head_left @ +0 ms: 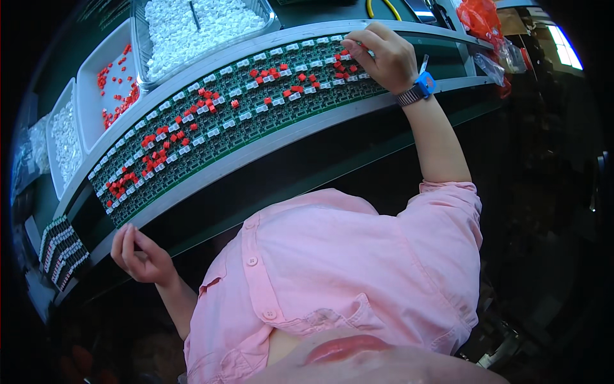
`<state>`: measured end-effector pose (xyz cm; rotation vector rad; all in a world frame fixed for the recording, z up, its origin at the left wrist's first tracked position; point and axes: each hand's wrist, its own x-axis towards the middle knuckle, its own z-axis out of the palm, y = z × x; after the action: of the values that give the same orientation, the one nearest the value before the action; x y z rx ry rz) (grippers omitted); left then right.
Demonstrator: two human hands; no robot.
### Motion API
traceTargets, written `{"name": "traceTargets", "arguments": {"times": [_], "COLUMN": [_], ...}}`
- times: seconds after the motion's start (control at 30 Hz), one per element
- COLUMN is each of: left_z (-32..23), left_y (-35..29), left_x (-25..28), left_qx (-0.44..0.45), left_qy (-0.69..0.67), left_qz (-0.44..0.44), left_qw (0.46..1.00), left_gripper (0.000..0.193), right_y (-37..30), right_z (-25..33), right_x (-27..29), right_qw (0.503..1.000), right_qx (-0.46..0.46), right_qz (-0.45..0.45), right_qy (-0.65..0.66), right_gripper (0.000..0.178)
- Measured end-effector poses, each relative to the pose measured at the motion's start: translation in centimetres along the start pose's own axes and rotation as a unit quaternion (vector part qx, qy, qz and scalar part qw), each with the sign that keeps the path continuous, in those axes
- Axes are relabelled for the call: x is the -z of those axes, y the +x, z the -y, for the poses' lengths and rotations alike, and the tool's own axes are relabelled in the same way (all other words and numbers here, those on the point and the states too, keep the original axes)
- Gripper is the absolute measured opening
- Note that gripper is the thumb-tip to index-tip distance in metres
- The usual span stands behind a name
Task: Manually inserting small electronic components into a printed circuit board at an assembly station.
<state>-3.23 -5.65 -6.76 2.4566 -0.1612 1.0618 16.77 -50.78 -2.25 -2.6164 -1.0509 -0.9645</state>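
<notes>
Right hand (389, 59) curls over blocky red plastic pieces (353, 68) on circuit boards (256, 124), upper right, grip hidden; left hand (143, 257) half-curls, contents unclear.

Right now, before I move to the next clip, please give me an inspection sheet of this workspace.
Surface: dark green bench with metal frame.
Job's things: green circuit boards bearing white connectors and scattered red pieces.
Clutter: white tray of red pieces; clear bin of white pieces.
Hands: right hand over the boards' right end, grip unclear; left hand near the frame, fingers bent, no object visible.
Cables: nothing seen.
Surroundings: red plastic bag upper right; dark background.
</notes>
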Motion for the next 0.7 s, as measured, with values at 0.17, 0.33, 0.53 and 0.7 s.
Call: {"name": "traceTargets", "arguments": {"times": [0.17, 0.33, 0.53, 0.7], "left_z": [1.0, 1.1, 0.8, 1.2], "left_y": [0.3, 0.9, 0.7, -0.3], "left_x": [0.7, 1.0, 1.9, 2.2], "left_qx": [0.062, 0.133, 0.165, 0.196], "left_qy": [0.063, 0.109, 0.073, 0.073], "left_qz": [0.009, 0.030, 0.055, 0.055], "left_qw": [0.996, 0.985, 0.982, 0.976], "left_gripper": [0.020, 0.024, 0.030, 0.033], "right_y": [-0.2, 4.0, 6.6, 5.6], "right_z": [0.1, 8.2, 11.5, 12.5], "right_x": [-2.6, -3.9, -4.0, -4.0], "right_qw": [0.996, 0.991, 0.985, 0.988], "right_qx": [0.077, 0.052, 0.082, 0.071], "right_qz": [-0.026, 0.000, 0.027, 0.030], "right_qy": [0.028, 0.120, 0.151, 0.134], "right_gripper": [0.007, 0.006, 0.021, 0.022]}}
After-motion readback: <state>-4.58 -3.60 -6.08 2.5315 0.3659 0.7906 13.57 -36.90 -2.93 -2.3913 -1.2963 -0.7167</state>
